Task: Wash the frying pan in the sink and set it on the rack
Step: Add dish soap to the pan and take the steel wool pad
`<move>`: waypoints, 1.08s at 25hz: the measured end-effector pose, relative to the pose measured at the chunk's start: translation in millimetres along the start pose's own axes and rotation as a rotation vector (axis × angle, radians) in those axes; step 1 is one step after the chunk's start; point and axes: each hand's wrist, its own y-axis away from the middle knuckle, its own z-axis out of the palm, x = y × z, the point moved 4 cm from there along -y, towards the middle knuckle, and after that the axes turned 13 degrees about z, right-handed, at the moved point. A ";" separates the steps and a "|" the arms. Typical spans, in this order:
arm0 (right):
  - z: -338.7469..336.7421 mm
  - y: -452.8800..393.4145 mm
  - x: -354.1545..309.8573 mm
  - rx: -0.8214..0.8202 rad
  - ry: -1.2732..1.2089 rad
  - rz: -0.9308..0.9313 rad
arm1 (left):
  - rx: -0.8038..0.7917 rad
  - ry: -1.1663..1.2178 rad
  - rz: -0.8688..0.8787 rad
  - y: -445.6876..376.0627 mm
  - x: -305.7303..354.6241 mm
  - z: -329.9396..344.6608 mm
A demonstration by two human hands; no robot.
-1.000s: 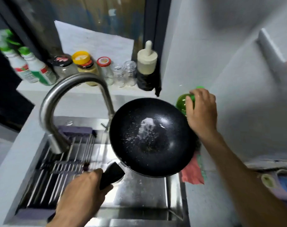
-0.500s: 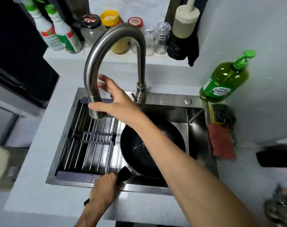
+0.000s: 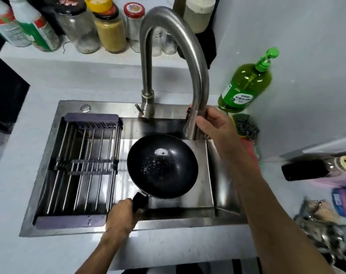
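- Your left hand (image 3: 121,216) grips the frying pan's handle (image 3: 139,199) at the sink's (image 3: 225,218) near edge, steadying it.
- The frying pan (image 3: 162,166) sits mouth-up in the right basin, handle pointing near-left, long axis near-left to far-right.
- Your right hand (image 3: 213,125) wraps the faucet spout (image 3: 196,119), likely aiming it panward.
- The rack (image 3: 83,165) lies left.

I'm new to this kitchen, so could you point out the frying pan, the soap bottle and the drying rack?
frying pan (image 3: 164,169), head view, on its dark inner bottom.
soap bottle (image 3: 247,86), head view, on its green body.
drying rack (image 3: 83,167), head view, on the metal bars at its middle.
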 end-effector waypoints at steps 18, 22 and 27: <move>-193.6 -57.8 105.7 0.848 1.112 0.219 | 0.708 0.410 0.152 -170.0 50.9 -214.3; -172.4 -33.1 94.5 0.964 0.847 -0.064 | 0.751 0.700 0.174 -150.9 40.5 -193.5; -123.2 5.8 128.9 0.958 0.388 -0.026 | 0.863 0.730 0.147 -138.7 28.4 -192.8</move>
